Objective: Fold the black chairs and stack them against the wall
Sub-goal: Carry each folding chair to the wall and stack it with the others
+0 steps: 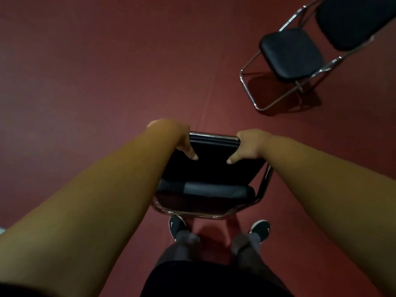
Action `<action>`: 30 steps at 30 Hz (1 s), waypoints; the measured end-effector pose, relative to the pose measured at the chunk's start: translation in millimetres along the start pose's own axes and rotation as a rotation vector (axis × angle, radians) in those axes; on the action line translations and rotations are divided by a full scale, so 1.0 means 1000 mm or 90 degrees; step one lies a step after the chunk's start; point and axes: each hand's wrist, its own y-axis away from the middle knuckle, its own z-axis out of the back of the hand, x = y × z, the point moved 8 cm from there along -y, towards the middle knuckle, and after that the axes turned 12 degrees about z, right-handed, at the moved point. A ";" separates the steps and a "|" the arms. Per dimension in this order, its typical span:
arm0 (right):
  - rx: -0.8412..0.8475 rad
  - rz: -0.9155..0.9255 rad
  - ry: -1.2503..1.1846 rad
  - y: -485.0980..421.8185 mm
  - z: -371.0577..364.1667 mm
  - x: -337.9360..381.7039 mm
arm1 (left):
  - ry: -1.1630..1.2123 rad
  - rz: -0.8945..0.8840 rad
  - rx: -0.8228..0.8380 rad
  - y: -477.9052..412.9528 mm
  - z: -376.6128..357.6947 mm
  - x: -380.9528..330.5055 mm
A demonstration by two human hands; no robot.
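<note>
A black folding chair with a chrome frame stands just in front of my feet, seen from above and behind its backrest. My left hand grips the top left corner of the backrest, thumb lying on the black pad. My right hand grips the top right corner the same way. The chair's seat shows below the backrest, and its chrome base bar lies near my shoes. A second black chair stands unfolded at the upper right.
The floor is dark red, with bare floor to the left and ahead. My two black shoes stand right behind the held chair. No wall is in view.
</note>
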 end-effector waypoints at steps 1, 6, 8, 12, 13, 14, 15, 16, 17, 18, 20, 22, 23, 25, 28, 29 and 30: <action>-0.008 -0.007 -0.022 0.009 -0.003 -0.012 | -0.014 -0.001 -0.009 0.002 0.006 -0.014; -0.074 -0.025 -0.146 0.044 -0.021 -0.065 | -0.066 -0.012 -0.104 0.021 0.031 -0.070; -0.081 -0.033 -0.176 0.060 -0.026 -0.092 | -0.078 -0.019 -0.129 0.028 0.037 -0.103; -0.075 -0.055 -0.255 0.102 -0.047 -0.165 | -0.130 -0.063 -0.157 0.045 0.046 -0.198; -0.073 -0.056 -0.269 0.107 -0.053 -0.175 | -0.142 -0.073 -0.164 0.048 0.047 -0.213; -0.075 -0.064 -0.290 0.119 -0.061 -0.195 | -0.162 -0.090 -0.171 0.053 0.049 -0.240; -0.081 -0.073 -0.309 0.129 -0.069 -0.216 | -0.179 -0.105 -0.176 0.057 0.050 -0.266; -0.084 -0.084 -0.322 0.140 -0.077 -0.237 | -0.196 -0.118 -0.179 0.061 0.049 -0.294; -0.084 -0.094 -0.332 0.150 -0.086 -0.257 | -0.214 -0.132 -0.185 0.066 0.049 -0.320; -0.086 -0.107 -0.347 0.165 -0.096 -0.281 | -0.242 -0.148 -0.191 0.073 0.048 -0.356; -0.095 -0.123 -0.371 0.183 -0.112 -0.313 | -0.276 -0.170 -0.199 0.081 0.046 -0.403; -0.115 -0.151 -0.405 0.214 -0.129 -0.354 | -0.314 -0.208 -0.212 0.093 0.040 -0.463; -0.124 -0.167 -0.416 0.230 -0.137 -0.375 | -0.332 -0.233 -0.219 0.100 0.038 -0.495; -0.142 -0.204 -0.446 0.263 -0.154 -0.417 | -0.357 -0.280 -0.226 0.117 0.031 -0.557; -0.176 -0.270 -0.482 0.328 -0.185 -0.481 | -0.411 -0.363 -0.241 0.150 0.011 -0.660; -0.188 -0.289 -0.482 0.345 -0.192 -0.497 | -0.418 -0.384 -0.246 0.160 0.006 -0.685; -0.206 -0.311 -0.487 0.368 -0.201 -0.515 | -0.430 -0.409 -0.253 0.172 -0.001 -0.714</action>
